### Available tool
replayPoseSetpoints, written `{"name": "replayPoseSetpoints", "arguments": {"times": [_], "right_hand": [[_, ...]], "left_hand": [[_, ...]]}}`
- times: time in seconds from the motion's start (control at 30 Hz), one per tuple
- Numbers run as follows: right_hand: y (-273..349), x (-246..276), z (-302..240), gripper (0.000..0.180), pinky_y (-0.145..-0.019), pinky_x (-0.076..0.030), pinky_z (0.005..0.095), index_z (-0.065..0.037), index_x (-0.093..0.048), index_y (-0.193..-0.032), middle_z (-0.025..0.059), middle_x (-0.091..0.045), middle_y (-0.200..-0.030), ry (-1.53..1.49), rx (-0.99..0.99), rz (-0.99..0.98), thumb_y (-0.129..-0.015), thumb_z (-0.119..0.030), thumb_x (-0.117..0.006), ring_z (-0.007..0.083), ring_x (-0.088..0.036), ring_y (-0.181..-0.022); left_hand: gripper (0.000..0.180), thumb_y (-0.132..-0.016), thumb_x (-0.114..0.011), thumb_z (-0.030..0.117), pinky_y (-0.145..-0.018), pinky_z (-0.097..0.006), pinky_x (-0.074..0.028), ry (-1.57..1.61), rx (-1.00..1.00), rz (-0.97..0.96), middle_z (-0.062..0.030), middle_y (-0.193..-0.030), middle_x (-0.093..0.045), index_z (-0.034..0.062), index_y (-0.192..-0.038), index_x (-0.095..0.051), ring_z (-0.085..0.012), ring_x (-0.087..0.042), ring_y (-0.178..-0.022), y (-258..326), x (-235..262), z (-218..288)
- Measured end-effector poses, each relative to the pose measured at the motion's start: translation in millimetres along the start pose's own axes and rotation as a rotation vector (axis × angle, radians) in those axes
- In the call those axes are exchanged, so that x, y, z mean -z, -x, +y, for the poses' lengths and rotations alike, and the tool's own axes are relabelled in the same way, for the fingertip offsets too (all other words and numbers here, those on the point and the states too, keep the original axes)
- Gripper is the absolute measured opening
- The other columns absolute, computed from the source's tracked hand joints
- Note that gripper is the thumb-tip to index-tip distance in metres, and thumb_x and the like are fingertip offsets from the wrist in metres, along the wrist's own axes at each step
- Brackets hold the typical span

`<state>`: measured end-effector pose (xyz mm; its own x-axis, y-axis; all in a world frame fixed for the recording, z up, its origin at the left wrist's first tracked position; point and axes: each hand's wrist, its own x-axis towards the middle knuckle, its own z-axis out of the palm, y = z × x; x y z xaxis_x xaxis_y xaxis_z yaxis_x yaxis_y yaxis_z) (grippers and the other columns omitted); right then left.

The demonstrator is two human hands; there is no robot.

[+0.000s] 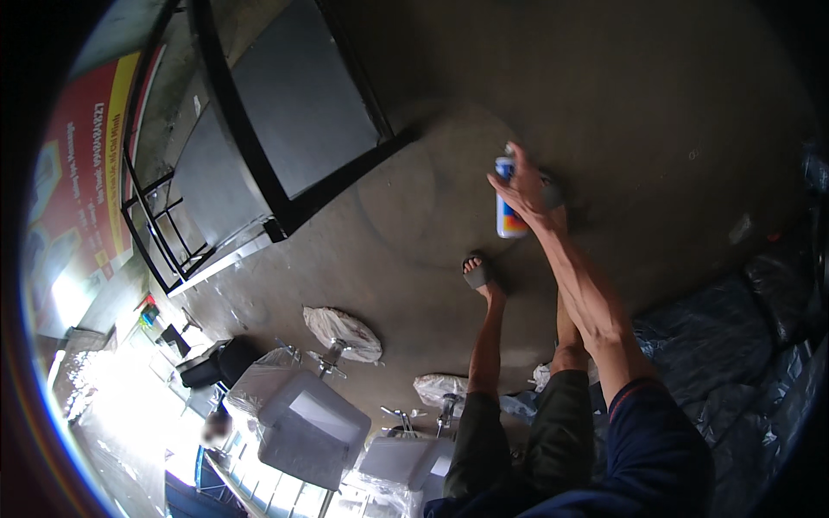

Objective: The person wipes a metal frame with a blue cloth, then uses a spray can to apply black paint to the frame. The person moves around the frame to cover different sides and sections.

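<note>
My right hand (525, 194) is wrapped around a spray can (509, 228) with a blue, white, red and orange body. The index finger reaches up to the top of the can. I hold the can upright in the picture, above the brown floor, and part of it is hidden behind my fingers. To the left of the can stands a black metal frame (246, 151) with flat grey panels (298, 95); a gap separates the two. My left hand does not show.
Lower left stand plastic-wrapped white stools (315, 427) with metal posts and covered round bases (344, 332). Dark plastic sheeting (717, 345) lies at the right. A red and yellow banner (91, 173) hangs far left. My sandalled foot (473, 272) is on the floor.
</note>
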<state>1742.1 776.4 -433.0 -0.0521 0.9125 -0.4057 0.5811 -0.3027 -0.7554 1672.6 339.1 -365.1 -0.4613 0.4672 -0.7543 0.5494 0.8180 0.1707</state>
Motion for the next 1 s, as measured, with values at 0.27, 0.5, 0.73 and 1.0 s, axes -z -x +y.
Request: {"name": "replayPoseSetpoints", "arguments": {"times": [0.27,0.5,0.73,1.0], "right_hand": [[75,115,-42,0.074,-0.091,-0.060,0.0365,-0.020,-0.056,-0.147,0.0101,-0.074,-0.118,-0.583,-0.369,0.125,-0.081,-0.025,-0.088,0.0195,-0.073,-0.105],[61,170,-86,0.066,-0.100,-0.056,0.0404,-0.022,-0.060,-0.140,0.0086,-0.066,-0.125,-0.510,-0.265,0.122,-0.081,-0.027,-0.089,0.0220,-0.066,-0.111],[-12,169,-123,0.066,-0.096,-0.056,0.0378,-0.016,-0.060,-0.141,0.0058,-0.068,-0.122,-0.367,-0.220,-0.196,-0.082,-0.021,-0.089,0.0188,-0.067,-0.110],[-76,156,-165,0.078,-0.095,-0.058,0.0413,-0.019,-0.056,-0.150,0.0112,-0.072,-0.123,-0.477,-0.199,-0.132,-0.080,-0.023,-0.090,0.0253,-0.071,-0.109]], "left_hand": [[0.023,-0.099,-0.063,0.023,-0.080,-0.047,-0.052,-0.116,0.539,0.079,-0.0212,-0.099,-0.071,0.0015,-0.093,-0.070,-0.0370,-0.067,-0.088,248,358,-99],[0.027,-0.105,-0.070,0.024,-0.077,-0.033,-0.056,0.519,-0.069,0.430,-0.0089,-0.104,-0.073,0.0007,-0.118,-0.068,-0.0169,-0.068,-0.091,82,520,57],[0.035,-0.111,-0.061,0.031,-0.086,-0.036,-0.060,0.527,-0.020,0.527,-0.0116,-0.118,-0.073,0.0003,-0.124,-0.069,-0.0209,-0.072,-0.109,-39,583,217],[0.045,-0.111,-0.058,0.041,-0.090,-0.039,-0.058,0.581,-0.160,0.723,-0.0132,-0.122,-0.071,-0.0010,-0.125,-0.068,-0.0237,-0.072,-0.111,-190,606,307]]}}
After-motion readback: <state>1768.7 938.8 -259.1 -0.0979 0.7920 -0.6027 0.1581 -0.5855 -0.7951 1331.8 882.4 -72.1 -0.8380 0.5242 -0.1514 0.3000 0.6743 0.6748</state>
